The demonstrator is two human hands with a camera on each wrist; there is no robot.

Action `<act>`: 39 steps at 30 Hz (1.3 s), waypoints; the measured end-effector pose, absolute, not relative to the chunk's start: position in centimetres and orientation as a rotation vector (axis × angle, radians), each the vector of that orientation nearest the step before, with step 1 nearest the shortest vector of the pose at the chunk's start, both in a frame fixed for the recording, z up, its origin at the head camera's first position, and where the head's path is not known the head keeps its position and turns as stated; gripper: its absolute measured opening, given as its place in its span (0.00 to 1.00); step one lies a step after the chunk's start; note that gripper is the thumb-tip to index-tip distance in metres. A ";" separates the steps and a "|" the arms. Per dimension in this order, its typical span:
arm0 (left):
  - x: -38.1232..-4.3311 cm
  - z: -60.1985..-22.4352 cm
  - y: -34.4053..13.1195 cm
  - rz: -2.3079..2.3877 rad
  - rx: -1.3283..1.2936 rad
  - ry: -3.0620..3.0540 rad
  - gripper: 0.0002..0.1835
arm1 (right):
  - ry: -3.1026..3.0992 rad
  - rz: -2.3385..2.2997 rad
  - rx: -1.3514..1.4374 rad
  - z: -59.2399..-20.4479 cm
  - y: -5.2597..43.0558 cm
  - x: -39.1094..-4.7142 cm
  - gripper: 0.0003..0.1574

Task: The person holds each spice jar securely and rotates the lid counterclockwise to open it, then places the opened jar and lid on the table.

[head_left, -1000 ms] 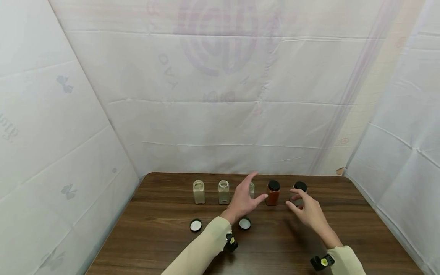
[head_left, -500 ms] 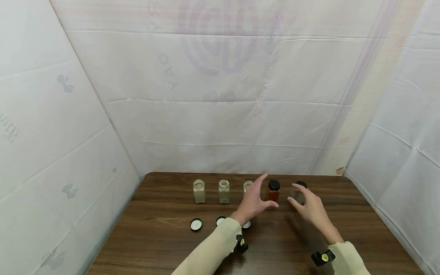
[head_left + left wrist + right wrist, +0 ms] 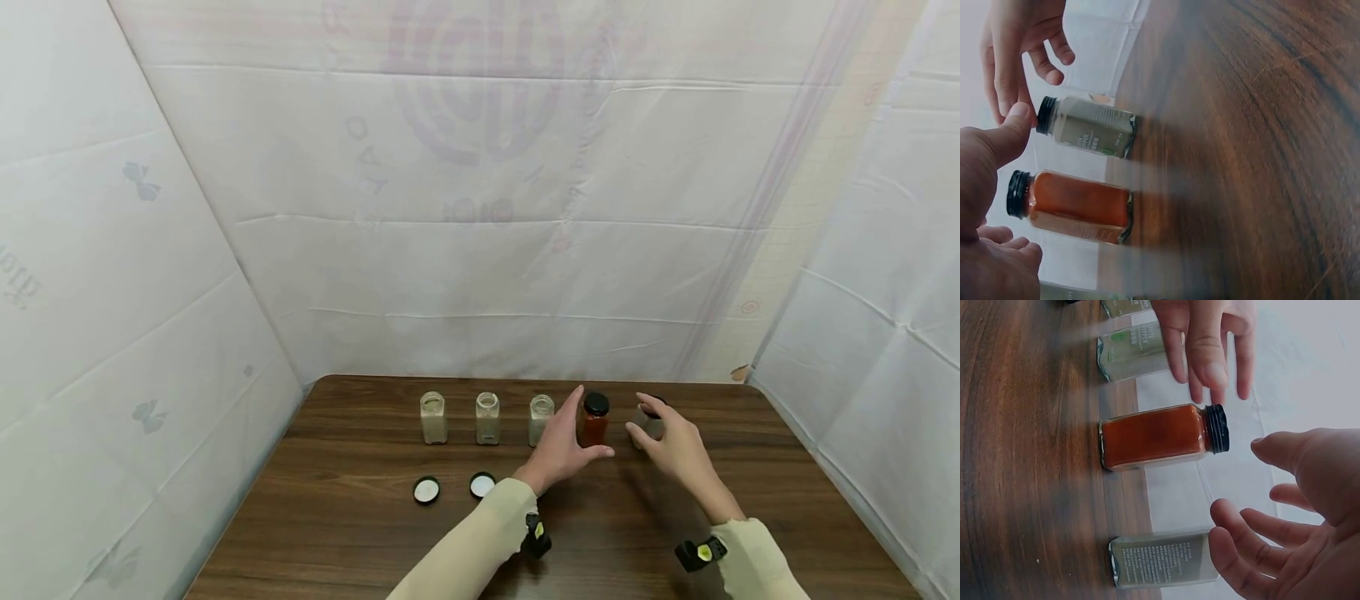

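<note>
In the head view, my left hand point(image 3: 561, 450) is beside a square glass jar of red-orange spice point(image 3: 595, 423) with a black screw lid. Its thumb and fingers are spread around the jar; the left wrist view shows the jar point(image 3: 1080, 206) between them, apparently untouched. My right hand point(image 3: 677, 450) is by the rightmost jar, of greyish powder point(image 3: 650, 423), partly covering its black lid. In the right wrist view, the right fingers point(image 3: 1225, 547) overlap this jar's top; contact cannot be told. The left hand point(image 3: 1207, 344) appears there above the red jar.
Three uncapped glass jars of pale powder stand to the left: the far one point(image 3: 433, 421), the middle one point(image 3: 487, 421) and the near one point(image 3: 540, 417). Two upturned black lids, one left point(image 3: 427, 490) and one right point(image 3: 482, 483), lie on the brown wooden table point(image 3: 337, 533). White sheeting point(image 3: 450, 275) surrounds the table.
My left hand has moved right from the third uncapped jar to the red jar, uncovering that jar and a middle lid and covering the rightmost lid. My right hand has barely shifted.
</note>
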State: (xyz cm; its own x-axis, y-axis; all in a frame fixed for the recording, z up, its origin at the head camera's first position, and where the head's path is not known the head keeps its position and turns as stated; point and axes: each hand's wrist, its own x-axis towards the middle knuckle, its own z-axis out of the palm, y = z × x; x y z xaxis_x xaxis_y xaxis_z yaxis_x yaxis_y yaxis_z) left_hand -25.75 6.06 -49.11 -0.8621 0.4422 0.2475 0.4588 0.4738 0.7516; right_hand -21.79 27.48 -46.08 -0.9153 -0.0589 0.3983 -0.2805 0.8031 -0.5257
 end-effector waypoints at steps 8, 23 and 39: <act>-25.9 -49.8 6.5 -1.435 -0.687 -2.771 0.50 | -2.687 0.890 0.219 -46.1 27.1 -22.3 0.37; -27.0 -51.5 7.5 -1.515 -0.583 -2.736 0.39 | -2.688 0.933 0.211 -46.9 25.6 -23.9 0.37; -27.8 -52.3 8.2 -1.473 -0.617 -2.685 0.32 | -2.691 0.947 0.190 -47.1 24.1 -24.9 0.34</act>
State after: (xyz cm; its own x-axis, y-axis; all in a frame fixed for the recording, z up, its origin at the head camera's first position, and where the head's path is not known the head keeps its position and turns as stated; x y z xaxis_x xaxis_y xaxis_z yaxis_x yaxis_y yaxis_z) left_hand -27.75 8.24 -52.34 -0.9217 0.3316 0.2011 0.3478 0.4775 0.8069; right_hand -24.91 24.10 -47.08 -0.9518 -0.0307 0.3053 -0.2151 0.7765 -0.5923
